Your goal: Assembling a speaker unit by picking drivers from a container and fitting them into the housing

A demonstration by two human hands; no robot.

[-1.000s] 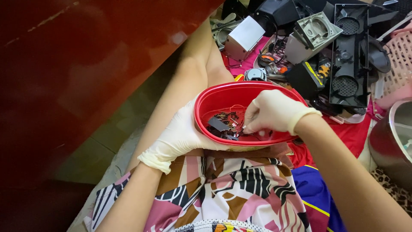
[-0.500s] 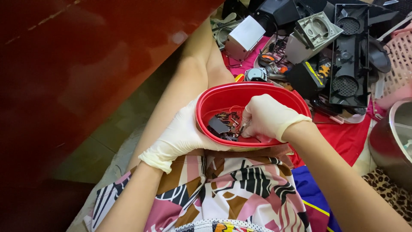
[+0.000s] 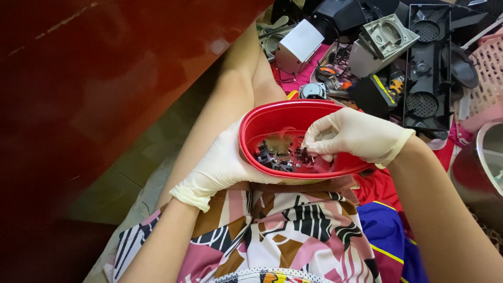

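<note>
Left hand [image 3: 217,167] cradles red bowl [image 3: 272,118]; right hand [image 3: 356,137] fingers pinched on a small dark part [image 3: 303,153]. Many parts remain inside.

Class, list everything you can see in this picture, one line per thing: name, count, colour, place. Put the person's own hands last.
bowl: one, red, on the lap, centre.
small parts: several, dark, inside the bowl; exact count unclear.
patterned garment: one, pink, black and white, bottom centre.
panel with round grilles: one, black, top right.
grey housing: one, grey, top centre-right.
white box: one, white and grey, top centre.
metal pot: one, silver, right edge.
lattice basket: one, pink, far right.
red surface: one, dark red, left.
left hand: white glove, supports the bowl's side.
right hand: white glove, fingers among the parts.
</note>
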